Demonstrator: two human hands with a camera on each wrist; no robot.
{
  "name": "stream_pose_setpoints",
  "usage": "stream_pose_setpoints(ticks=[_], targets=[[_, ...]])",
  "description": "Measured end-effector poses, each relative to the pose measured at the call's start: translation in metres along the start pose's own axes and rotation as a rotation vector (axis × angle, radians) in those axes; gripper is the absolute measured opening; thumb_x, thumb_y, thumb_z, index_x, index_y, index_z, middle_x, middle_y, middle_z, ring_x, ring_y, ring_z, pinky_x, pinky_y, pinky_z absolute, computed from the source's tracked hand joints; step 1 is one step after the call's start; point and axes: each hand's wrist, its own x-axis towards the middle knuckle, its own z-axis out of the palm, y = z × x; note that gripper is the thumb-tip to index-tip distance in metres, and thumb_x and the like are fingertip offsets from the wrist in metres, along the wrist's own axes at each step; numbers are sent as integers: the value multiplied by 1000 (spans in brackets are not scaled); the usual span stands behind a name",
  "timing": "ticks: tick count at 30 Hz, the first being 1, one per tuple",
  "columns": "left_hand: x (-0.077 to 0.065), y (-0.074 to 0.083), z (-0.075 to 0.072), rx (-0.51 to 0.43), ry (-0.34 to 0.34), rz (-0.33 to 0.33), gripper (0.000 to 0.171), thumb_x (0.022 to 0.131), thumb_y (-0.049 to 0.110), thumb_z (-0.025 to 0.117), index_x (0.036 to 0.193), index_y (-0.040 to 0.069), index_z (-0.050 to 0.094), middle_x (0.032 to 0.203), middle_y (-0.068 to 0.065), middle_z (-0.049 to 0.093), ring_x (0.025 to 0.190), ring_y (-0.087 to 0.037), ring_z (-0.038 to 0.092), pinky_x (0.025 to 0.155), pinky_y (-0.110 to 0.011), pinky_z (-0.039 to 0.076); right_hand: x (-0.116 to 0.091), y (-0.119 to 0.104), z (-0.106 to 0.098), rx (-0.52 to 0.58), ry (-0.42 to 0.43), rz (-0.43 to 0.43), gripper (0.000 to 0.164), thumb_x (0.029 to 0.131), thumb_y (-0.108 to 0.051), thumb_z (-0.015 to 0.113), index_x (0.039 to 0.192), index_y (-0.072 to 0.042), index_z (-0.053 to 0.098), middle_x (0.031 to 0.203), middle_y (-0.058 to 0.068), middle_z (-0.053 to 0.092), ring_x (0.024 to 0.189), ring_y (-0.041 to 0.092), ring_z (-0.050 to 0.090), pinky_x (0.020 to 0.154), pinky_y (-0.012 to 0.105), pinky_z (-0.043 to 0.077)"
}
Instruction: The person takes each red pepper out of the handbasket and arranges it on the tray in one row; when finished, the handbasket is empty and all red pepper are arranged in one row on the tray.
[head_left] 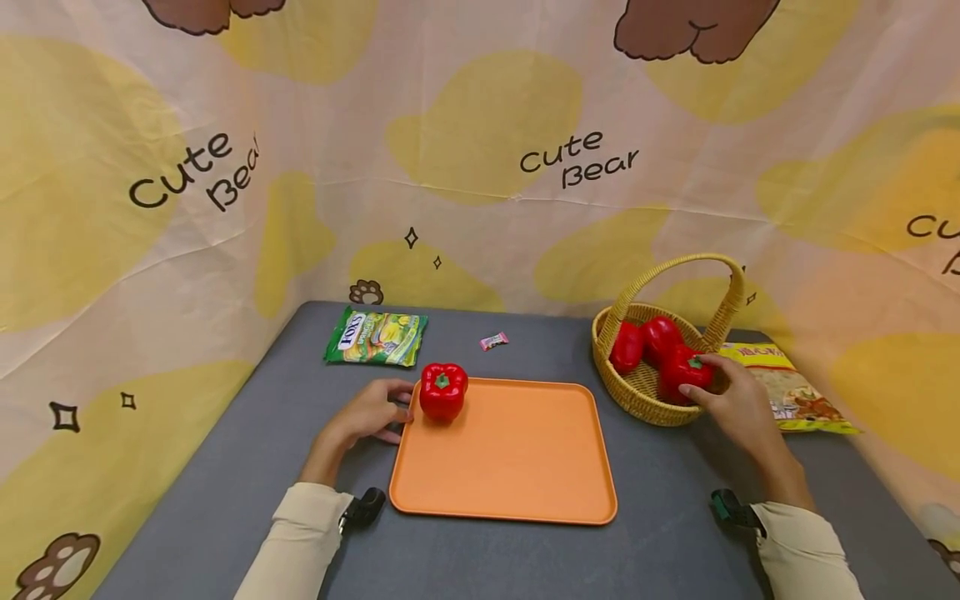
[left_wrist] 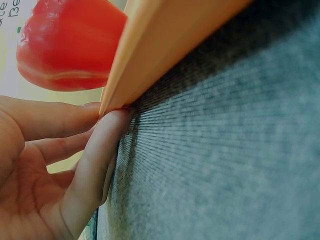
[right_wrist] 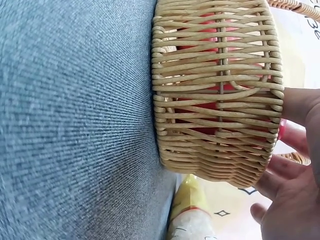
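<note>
Head view: the gray surface (head_left: 465, 557) runs back to a printed cloth (head_left: 450, 125), with open room along the near edge of the orange tray (head_left: 510, 467) and a strip between its right rim and the wicker basket (head_left: 624, 397). Most of the tray is bare, right of and below the pepper standing in its far left corner.

I count one red bell pepper (head_left: 443, 393) on the tray and three red pieces in the basket: the held pepper (head_left: 681, 379) and two others, (head_left: 626, 350) (head_left: 662, 335) partly hidden. There is one green packet (head_left: 378, 337), one small candy (head_left: 493, 341) and one yellow packet (head_left: 798, 392).

My hands are well apart. My left hand (head_left: 372, 408) pinches the tray's left rim, just beside the standing pepper. My right hand (head_left: 738, 398) grips the held pepper inside the basket; whether it touches the bottom I cannot tell.
</note>
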Motion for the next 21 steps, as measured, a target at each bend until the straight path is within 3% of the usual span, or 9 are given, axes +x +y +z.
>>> stream_pose_setpoints(ticks=[2,5,11,17,19,21], targets=[[0,0,0,0,-1,-3,54,96,1,64,149,-7,52,134,-23,61,101,-25,71,69,-41,67,0,1,0,5,-3,0,62,95,-26,81,141,8,56,128,35,64,109,48,64,79,14,49],[1,0,0,-4,2,-5,53,96,1,64,148,-7,53,134,-23,61,100,-25,71,69,-42,67,0,3,-1,26,-2,-18,62,94,-24,82,140,9,57,127,35,65,107,48,66,74,0,40],[1,0,0,-15,4,-8,55,96,1,64,149,-8,52,134,-24,60,101,-26,71,70,-42,67,2,1,-4,5,20,-50,62,95,-27,81,140,9,58,132,33,59,106,46,62,74,8,41],[1,-1,0,-16,5,-12,57,96,2,65,150,-8,51,135,-24,60,101,-26,71,70,-42,67,2,-10,-9,1,36,-82,62,94,-28,82,140,7,59,138,32,55,116,48,54,86,46,48],[1,-1,0,-14,5,-13,57,96,2,65,150,-7,51,135,-24,60,101,-26,71,70,-42,67,2,-15,-11,19,29,-82,62,95,-28,81,141,6,58,142,32,52,119,49,53,90,39,51],[1,-1,0,-12,4,-16,57,96,2,66,150,-7,51,135,-24,60,100,-26,71,70,-41,67,1,-21,-12,55,22,-81,63,95,-28,81,143,6,58,143,31,49,121,49,53,90,20,53]])
